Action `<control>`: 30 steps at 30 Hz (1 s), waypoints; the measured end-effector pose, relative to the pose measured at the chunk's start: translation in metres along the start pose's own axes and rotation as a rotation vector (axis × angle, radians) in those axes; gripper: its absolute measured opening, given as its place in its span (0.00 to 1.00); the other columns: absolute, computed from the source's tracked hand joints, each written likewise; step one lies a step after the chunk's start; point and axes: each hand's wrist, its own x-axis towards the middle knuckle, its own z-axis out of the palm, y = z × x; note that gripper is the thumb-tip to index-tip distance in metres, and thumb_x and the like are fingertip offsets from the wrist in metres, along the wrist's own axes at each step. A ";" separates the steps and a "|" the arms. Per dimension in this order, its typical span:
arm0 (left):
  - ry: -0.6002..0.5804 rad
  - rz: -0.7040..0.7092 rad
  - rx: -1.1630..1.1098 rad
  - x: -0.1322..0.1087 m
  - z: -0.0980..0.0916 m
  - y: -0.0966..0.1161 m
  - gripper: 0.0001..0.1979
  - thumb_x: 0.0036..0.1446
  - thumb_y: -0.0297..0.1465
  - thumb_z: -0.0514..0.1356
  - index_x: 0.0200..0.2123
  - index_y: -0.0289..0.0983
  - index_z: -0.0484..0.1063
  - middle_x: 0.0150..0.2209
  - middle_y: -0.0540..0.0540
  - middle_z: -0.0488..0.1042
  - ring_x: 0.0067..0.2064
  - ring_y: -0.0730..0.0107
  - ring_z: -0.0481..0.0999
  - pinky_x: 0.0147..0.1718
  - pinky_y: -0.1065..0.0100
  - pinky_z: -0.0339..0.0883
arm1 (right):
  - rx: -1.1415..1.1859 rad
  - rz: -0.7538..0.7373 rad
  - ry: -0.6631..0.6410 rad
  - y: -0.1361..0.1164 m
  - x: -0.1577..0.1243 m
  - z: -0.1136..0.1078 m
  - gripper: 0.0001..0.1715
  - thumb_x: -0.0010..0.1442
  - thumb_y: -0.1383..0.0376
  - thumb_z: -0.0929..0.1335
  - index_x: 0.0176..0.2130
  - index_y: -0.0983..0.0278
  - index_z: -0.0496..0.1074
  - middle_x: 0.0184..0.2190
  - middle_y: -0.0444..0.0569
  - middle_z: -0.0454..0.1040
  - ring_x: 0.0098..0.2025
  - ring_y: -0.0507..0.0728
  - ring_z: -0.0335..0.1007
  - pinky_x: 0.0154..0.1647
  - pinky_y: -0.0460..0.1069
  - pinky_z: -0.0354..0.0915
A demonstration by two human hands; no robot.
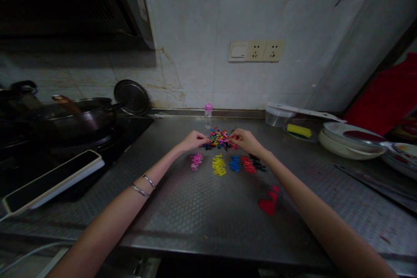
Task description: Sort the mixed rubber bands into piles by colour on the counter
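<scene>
A mixed heap of small coloured bands (220, 138) lies on the metal counter (195, 213). At its left edge is my left hand (194, 140), thumb and fingers pinched together. My right hand (243, 140) is pinched at the heap's right edge. What either pinch holds is too small to make out. Nearer to me, sorted piles lie in a row: pink (196, 161), yellow (219, 165), blue (234, 163), red (248, 164) and black (259, 164), the last partly beside my right wrist. A small clear bottle with a pink top (208, 108) stands behind the heap.
A red heart-shaped piece (269, 201) lies by my right forearm. At left are a pan (81, 117) on the stove and a white-edged device (54, 180). Stacked bowls (350, 141), a yellow sponge (299, 130) and a clear container (276, 116) sit at right.
</scene>
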 end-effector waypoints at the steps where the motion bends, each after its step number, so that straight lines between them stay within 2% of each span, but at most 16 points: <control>1: 0.042 -0.030 -0.011 -0.001 -0.004 -0.003 0.16 0.49 0.35 0.56 0.32 0.29 0.77 0.19 0.50 0.70 0.22 0.78 0.62 0.23 0.74 0.54 | -0.005 0.004 -0.003 0.003 0.000 -0.005 0.11 0.53 0.63 0.65 0.34 0.65 0.75 0.32 0.49 0.74 0.34 0.53 0.68 0.35 0.45 0.61; 7: 0.204 -0.122 -0.078 -0.007 -0.021 -0.021 0.17 0.49 0.37 0.55 0.33 0.29 0.76 0.15 0.53 0.63 0.20 0.79 0.57 0.20 0.75 0.50 | -0.107 0.135 -0.155 0.033 -0.012 -0.027 0.10 0.51 0.64 0.66 0.30 0.65 0.76 0.27 0.48 0.75 0.28 0.52 0.68 0.31 0.44 0.62; 12: 0.202 -0.118 -0.087 -0.005 -0.021 -0.028 0.17 0.49 0.36 0.55 0.33 0.29 0.76 0.15 0.52 0.63 0.20 0.79 0.57 0.20 0.74 0.49 | -0.186 0.228 -0.189 0.061 -0.034 -0.033 0.10 0.50 0.66 0.65 0.29 0.65 0.76 0.25 0.46 0.76 0.29 0.53 0.69 0.28 0.44 0.62; 17: 0.212 -0.112 -0.089 -0.004 -0.019 -0.032 0.17 0.47 0.37 0.56 0.32 0.29 0.76 0.16 0.52 0.65 0.20 0.79 0.59 0.21 0.74 0.50 | -0.210 0.258 -0.273 0.069 -0.042 -0.036 0.11 0.50 0.67 0.64 0.30 0.65 0.76 0.28 0.48 0.77 0.31 0.54 0.70 0.30 0.44 0.62; 24: 0.204 -0.129 -0.093 -0.004 -0.017 -0.037 0.14 0.45 0.34 0.58 0.30 0.29 0.76 0.20 0.48 0.71 0.22 0.77 0.63 0.21 0.74 0.53 | -0.209 0.290 -0.278 0.065 -0.042 -0.038 0.13 0.51 0.65 0.65 0.34 0.65 0.77 0.32 0.50 0.77 0.33 0.55 0.71 0.33 0.45 0.63; 27: 0.180 -0.113 -0.069 -0.003 -0.016 -0.042 0.12 0.44 0.33 0.59 0.30 0.30 0.76 0.25 0.45 0.74 0.25 0.75 0.67 0.24 0.74 0.57 | -0.204 0.260 -0.209 0.065 -0.042 -0.040 0.14 0.53 0.63 0.64 0.36 0.66 0.76 0.34 0.51 0.77 0.34 0.55 0.71 0.36 0.45 0.63; 30: 0.149 -0.101 0.005 -0.003 -0.014 -0.042 0.12 0.43 0.33 0.59 0.29 0.30 0.76 0.25 0.45 0.75 0.25 0.74 0.68 0.24 0.74 0.58 | -0.214 0.208 -0.141 0.066 -0.041 -0.039 0.15 0.54 0.63 0.63 0.36 0.66 0.76 0.35 0.51 0.76 0.35 0.55 0.71 0.38 0.45 0.63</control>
